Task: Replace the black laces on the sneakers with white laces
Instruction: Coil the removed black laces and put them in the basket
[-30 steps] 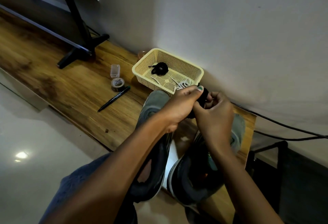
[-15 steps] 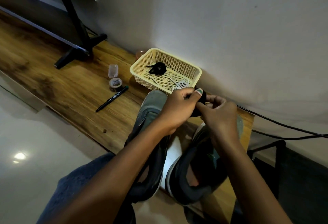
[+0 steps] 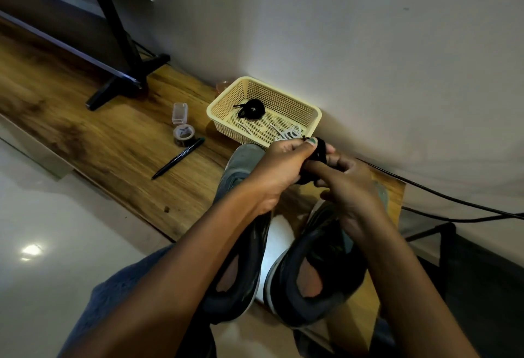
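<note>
Two grey sneakers stand side by side on the wooden table, the left sneaker (image 3: 241,258) and the right sneaker (image 3: 314,281), heels toward me. Above their toes my left hand (image 3: 280,170) pinches a bundle of black lace (image 3: 319,152) between thumb and fingers. My right hand (image 3: 348,187) holds the same bundle from below, its fingers curled around the lace. A yellow mesh basket (image 3: 309,115) behind the hands holds another coiled black lace (image 3: 252,108) and white laces (image 3: 286,132).
On the wooden table (image 3: 99,136) lie a black pen (image 3: 178,158), a roll of tape (image 3: 183,134) and a small clear box (image 3: 180,112). A black stand foot (image 3: 122,85) is at the back left. Black cables (image 3: 453,202) run along the wall on the right.
Both hands have shifted slightly while working the black lace bundle; the right fingers have changed their hold on it. The sneakers and basket have not moved.
</note>
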A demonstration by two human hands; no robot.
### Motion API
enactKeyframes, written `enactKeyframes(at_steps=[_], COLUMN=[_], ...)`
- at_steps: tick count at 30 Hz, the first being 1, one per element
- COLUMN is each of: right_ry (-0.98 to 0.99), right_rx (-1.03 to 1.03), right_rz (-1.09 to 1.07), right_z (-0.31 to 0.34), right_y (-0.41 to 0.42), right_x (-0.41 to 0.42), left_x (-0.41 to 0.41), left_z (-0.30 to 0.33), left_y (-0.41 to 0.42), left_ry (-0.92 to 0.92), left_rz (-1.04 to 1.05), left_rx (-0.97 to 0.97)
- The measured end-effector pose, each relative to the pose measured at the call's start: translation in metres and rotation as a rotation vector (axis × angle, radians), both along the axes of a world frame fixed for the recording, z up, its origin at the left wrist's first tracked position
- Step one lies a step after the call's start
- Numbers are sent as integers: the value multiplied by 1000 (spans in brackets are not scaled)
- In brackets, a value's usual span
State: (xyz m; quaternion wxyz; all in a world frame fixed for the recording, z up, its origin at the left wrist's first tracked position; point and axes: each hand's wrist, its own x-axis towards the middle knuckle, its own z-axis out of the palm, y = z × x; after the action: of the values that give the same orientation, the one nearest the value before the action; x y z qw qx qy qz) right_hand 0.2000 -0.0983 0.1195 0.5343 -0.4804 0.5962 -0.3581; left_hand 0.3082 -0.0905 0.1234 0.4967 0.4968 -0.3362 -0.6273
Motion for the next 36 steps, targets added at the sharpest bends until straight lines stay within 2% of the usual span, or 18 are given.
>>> enactKeyframes(at_steps=[3, 7, 11, 16, 19, 26, 31, 36], right_ry=[-166, -364, -476, -450, -518, -483, -417, -300], right_rx=[142, 214, 264, 288, 303, 260, 80, -136], right_rz=[14, -11, 12, 32, -15, -58, -172, -142], right_z=[0, 4, 4, 6, 6, 3, 7, 7], right_y=[-3, -4, -7, -5, -5, -5, -5, -2], right_x=[-5, -5, -6, -5, -3, -1, 0, 1], left_x=[6, 8, 11, 14, 14, 14, 14, 12], left_z=[0, 2, 3, 1, 1, -1, -2, -1], left_y=[-1, -3, -4, -4, -4, -5, -5, -6], left_ry=[14, 113, 173, 163, 168, 192, 177, 219], left_rz=[9, 27, 35, 37, 29, -10, -8, -20], left_rx=[12, 41, 60, 66, 61, 64, 61, 83])
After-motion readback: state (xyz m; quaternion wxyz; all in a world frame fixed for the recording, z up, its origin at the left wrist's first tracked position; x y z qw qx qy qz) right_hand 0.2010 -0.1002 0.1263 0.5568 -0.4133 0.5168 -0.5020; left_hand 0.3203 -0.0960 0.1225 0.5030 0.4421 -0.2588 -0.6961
